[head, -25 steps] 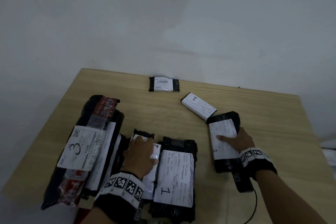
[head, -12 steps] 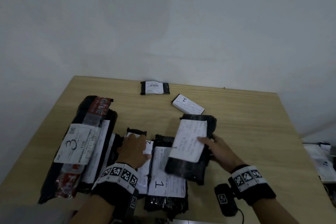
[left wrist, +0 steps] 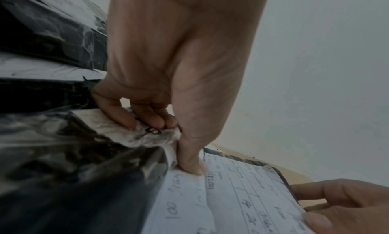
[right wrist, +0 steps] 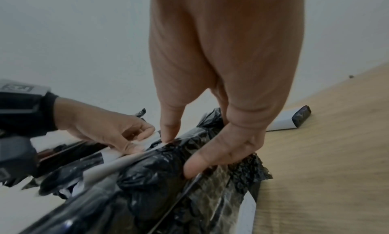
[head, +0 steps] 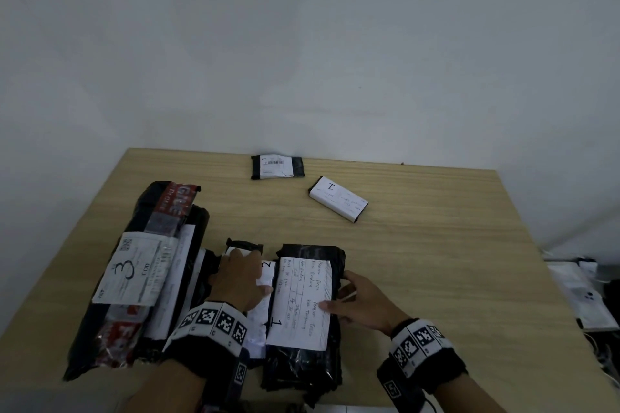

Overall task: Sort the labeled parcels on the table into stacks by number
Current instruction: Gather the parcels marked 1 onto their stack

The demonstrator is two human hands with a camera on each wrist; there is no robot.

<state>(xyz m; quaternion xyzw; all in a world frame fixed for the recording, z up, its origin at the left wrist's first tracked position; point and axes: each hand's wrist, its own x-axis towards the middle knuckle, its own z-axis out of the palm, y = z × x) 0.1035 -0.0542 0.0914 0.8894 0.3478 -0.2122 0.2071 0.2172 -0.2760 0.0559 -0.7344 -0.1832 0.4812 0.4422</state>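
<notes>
A black parcel with a white label marked 1 (head: 303, 298) lies on top of another black parcel at the front middle of the table (head: 436, 245). My right hand (head: 339, 292) grips its right edge, thumb on the label and fingers down the side; the right wrist view shows the same hold (right wrist: 181, 152). To its left, my left hand (head: 253, 273) holds the parcel marked 2 (head: 266, 265), fingers curled on its crumpled label (left wrist: 147, 136) and thumb pressed in beside the 1 label (left wrist: 248, 196). A long black parcel marked 3 (head: 134, 271) lies at the left.
A small white parcel marked 1 (head: 337, 198) and a small black parcel with a barcode label (head: 276, 167) lie toward the back of the table. White items and cables (head: 583, 298) sit off the table's right edge. A wall rises behind the table.
My right hand has carried the black parcel marked 1 from the right side leftward and set it on the parcel marked 1. My left hand has stayed on the parcel marked 2.
</notes>
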